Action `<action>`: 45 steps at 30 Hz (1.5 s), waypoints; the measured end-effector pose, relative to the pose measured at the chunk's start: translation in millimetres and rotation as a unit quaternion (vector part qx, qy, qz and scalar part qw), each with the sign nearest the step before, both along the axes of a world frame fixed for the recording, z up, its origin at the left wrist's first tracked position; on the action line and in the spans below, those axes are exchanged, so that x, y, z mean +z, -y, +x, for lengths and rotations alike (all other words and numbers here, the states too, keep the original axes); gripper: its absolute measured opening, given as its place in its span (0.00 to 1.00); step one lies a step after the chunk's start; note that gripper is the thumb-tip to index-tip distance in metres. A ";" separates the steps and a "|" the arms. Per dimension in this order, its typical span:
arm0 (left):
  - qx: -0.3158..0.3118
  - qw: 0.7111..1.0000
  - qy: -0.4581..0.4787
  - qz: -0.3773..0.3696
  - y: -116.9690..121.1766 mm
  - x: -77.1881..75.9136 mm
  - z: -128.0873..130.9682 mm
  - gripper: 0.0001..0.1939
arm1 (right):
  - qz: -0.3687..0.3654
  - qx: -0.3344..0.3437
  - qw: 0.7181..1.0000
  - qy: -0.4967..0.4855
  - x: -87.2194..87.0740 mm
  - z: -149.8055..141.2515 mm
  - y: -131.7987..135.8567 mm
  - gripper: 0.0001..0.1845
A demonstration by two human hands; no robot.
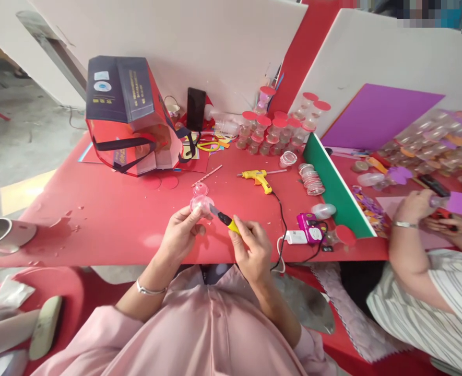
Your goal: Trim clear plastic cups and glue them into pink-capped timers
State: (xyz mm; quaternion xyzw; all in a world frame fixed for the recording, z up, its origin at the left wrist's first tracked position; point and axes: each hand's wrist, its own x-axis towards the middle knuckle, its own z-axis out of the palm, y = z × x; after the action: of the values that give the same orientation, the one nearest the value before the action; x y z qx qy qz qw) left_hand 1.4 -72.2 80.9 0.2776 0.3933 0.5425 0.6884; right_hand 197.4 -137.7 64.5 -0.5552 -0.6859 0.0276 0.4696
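Observation:
In my left hand [181, 231] I pinch a small clear plastic cup [200, 203], held just above the red table. My right hand [253, 249] is wrapped round the yellow handle of a utility knife [226, 218]. The knife's blade points left and meets the cup's right side; whether it has cut through I cannot tell. Just beyond the cup lies a clear domed lid [201, 189] on the table. A thin striped straw [207, 176] rests behind it.
A yellow glue gun [257, 179] with a trailing cord lies right of centre. Stacked clear cups with red discs [264, 125] stand behind. A red and black bag [125, 115] is at back left, a metal mug [3, 233] far left. Past a green divider [336, 183], a co-worker's hands [414, 206] work.

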 end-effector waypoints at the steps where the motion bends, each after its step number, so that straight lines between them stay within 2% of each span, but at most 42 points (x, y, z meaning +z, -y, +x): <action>1: -0.005 1.000 0.011 -0.010 0.9 -0.6 0.6 0.18 | 0.002 0.005 1.000 0.002 1.7 -4.3 0.3 0.21; 6: 0.004 0.997 0.059 -0.046 4.3 4.0 -0.6 0.19 | 0.013 0.015 1.000 0.009 0.8 -11.9 -3.3 0.22; 10: 0.046 0.996 0.059 -0.043 3.5 8.6 -4.9 0.20 | -0.001 0.012 1.000 0.016 -2.7 -6.6 -3.2 0.20; 15: 0.063 0.998 -0.016 -0.011 2.0 -2.3 -6.1 0.19 | -0.034 0.016 0.999 -0.021 1.7 -6.1 2.9 0.19; 17: 0.078 0.989 -0.111 0.057 0.3 -9.7 -5.7 0.16 | -0.049 0.036 0.997 -0.054 4.7 -7.8 4.0 0.19; 18: 0.099 0.972 -0.185 0.111 -1.0 -13.2 -5.8 0.14 | -0.054 0.043 0.995 -0.065 5.8 -8.5 4.1 0.19; 19: 0.124 0.941 -0.268 0.169 -2.4 -16.4 -6.2 0.12 | -0.058 0.046 0.995 -0.073 6.4 -8.9 3.9 0.19; 21: 0.166 0.858 -0.408 0.266 -5.1 -21.4 -7.7 0.10 | -0.064 0.041 0.994 -0.079 6.2 -9.0 3.4 0.19; 22: 0.173 0.829 -0.447 0.290 -5.9 -23.1 -8.6 0.09 | -0.065 0.036 0.994 -0.080 5.4 -8.7 3.2 0.19; 23: 0.169 0.819 -0.461 0.296 -6.2 -24.0 -9.2 0.09 | -0.064 0.030 0.994 -0.081 4.3 -8.5 3.2 0.19; 24: 0.158 0.831 -0.451 0.285 -6.0 -24.3 -9.6 0.07 | -0.063 0.027 0.994 -0.082 3.2 -8.3 3.2 0.18; 26: 0.124 0.895 -0.369 0.219 -4.4 -22.5 -9.2 0.07 | -0.060 0.023 0.994 -0.086 1.3 -8.5 3.7 0.18; 28: 0.083 0.955 -0.251 0.133 -2.5 -18.2 -7.4 0.11 | -0.058 0.022 0.994 -0.090 0.1 -9.3 4.2 0.18; 30: 0.047 0.985 -0.150 0.068 -1.5 -13.0 -5.4 0.14 | -0.058 0.020 0.994 -0.091 -0.8 -10.5 4.5 0.17; 33: 0.019 0.998 -0.063 0.018 -1.2 -7.4 -3.4 0.17 | -0.061 0.018 0.994 -0.087 -3.2 -11.9 4.7 0.18; 37: 0.026 1.000 0.004 -0.014 -0.5 -5.8 -2.7 0.18 | -0.058 0.010 0.996 -0.074 -8.2 -12.8 4.5 0.18; 45: 0.025 0.999 0.021 0.005 -0.5 -15.7 -2.5 0.16 | -0.044 0.014 0.998 -0.053 -7.1 -15.5 4.8 0.20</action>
State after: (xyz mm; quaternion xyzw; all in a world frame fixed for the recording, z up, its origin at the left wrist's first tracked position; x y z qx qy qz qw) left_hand -1.1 -71.7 65.3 0.2593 0.3831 0.5673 0.6813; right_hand 181.9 -142.5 57.4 -0.5634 -0.6658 0.0939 0.4801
